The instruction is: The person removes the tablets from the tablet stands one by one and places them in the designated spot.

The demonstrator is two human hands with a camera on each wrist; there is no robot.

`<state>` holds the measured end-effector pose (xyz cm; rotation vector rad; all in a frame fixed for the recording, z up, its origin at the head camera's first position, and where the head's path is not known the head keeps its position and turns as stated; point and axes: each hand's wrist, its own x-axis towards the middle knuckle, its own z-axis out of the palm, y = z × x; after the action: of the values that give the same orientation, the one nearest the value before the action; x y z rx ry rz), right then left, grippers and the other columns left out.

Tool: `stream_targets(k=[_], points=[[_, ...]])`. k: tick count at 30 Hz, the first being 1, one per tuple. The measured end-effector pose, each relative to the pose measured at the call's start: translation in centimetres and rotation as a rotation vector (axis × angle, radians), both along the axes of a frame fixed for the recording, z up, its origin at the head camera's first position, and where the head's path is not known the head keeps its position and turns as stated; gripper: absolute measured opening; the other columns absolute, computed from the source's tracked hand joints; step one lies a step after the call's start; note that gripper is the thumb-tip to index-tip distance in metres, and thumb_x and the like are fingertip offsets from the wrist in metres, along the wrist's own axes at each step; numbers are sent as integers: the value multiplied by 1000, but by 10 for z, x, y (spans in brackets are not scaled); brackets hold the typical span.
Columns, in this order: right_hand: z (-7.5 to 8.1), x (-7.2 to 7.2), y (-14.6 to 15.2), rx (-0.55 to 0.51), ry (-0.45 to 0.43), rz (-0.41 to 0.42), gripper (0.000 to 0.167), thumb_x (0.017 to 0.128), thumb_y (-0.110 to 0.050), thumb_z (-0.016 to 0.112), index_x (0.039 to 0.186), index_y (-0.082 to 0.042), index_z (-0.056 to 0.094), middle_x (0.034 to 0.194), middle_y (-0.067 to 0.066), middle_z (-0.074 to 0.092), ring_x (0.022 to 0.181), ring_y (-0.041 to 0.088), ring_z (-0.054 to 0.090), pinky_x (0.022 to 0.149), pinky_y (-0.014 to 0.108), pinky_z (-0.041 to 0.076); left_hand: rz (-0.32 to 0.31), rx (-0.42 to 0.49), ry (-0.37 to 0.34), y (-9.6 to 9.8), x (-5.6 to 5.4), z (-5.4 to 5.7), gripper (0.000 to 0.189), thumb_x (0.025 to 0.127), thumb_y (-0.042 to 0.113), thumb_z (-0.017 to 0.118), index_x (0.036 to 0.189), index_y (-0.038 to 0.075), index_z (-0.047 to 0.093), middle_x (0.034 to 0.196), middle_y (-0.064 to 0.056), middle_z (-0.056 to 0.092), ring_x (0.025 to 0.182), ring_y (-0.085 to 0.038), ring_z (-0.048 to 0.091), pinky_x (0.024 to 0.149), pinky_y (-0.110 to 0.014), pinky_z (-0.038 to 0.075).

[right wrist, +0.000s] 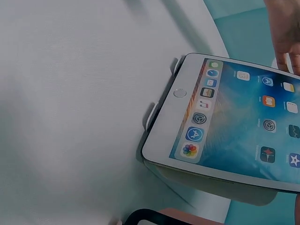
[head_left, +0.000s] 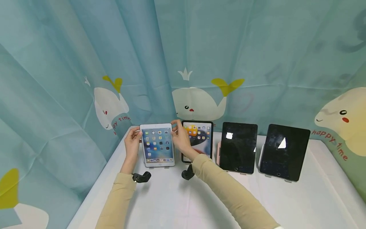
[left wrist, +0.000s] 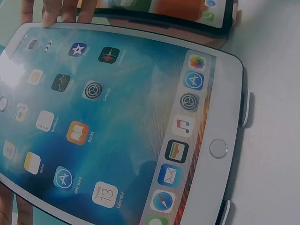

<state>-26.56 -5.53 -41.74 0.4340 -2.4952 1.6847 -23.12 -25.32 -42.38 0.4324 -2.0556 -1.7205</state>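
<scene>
A white tablet [head_left: 158, 144] with its home screen lit leans upright on a stand whose two small front hooks [left wrist: 247, 110] show under its lower edge. My left hand [head_left: 132, 143] holds its upper left edge, fingers partly behind it. On the opposite side, my right hand [head_left: 180, 138] grips the upper right edge with thumb and fingers. Fingertips of the left hand [right wrist: 284, 35] also appear past the tablet's far edge in the right wrist view. Most of the stand is hidden behind the tablet.
A black-framed lit tablet [head_left: 204, 135] stands close by, partly behind my right forearm. Farther right, two dark-screened tablets, one black [head_left: 238, 148] and another black [head_left: 284, 152], lean on stands. A blue curtain [head_left: 200, 47] hangs behind the white table [head_left: 171, 203].
</scene>
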Motion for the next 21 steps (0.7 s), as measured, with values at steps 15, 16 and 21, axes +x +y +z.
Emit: stream_targets(k=[15, 16, 21], points=[[7, 13, 5, -24, 8, 31, 34, 93, -2, 56, 123, -16, 49, 96, 10, 61, 76, 17, 54, 64, 25, 44, -27, -10, -17, 0, 18, 10, 28, 98, 17, 54, 125, 8, 58, 83, 22, 55, 80, 0, 51, 67, -14, 46], [7, 14, 5, -25, 10, 34, 34, 93, -2, 56, 123, -16, 49, 96, 10, 61, 76, 17, 54, 65, 25, 44, -28, -11, -19, 0, 20, 11, 28, 98, 17, 54, 124, 8, 58, 83, 21, 56, 80, 0, 52, 67, -14, 46], [6, 18, 7, -29, 17, 42, 35, 92, 0, 57, 123, -14, 50, 95, 10, 61, 76, 17, 53, 66, 24, 43, -38, -15, -45, 0, 26, 14, 27, 98, 19, 54, 123, 8, 58, 84, 20, 56, 78, -1, 51, 68, -15, 45]])
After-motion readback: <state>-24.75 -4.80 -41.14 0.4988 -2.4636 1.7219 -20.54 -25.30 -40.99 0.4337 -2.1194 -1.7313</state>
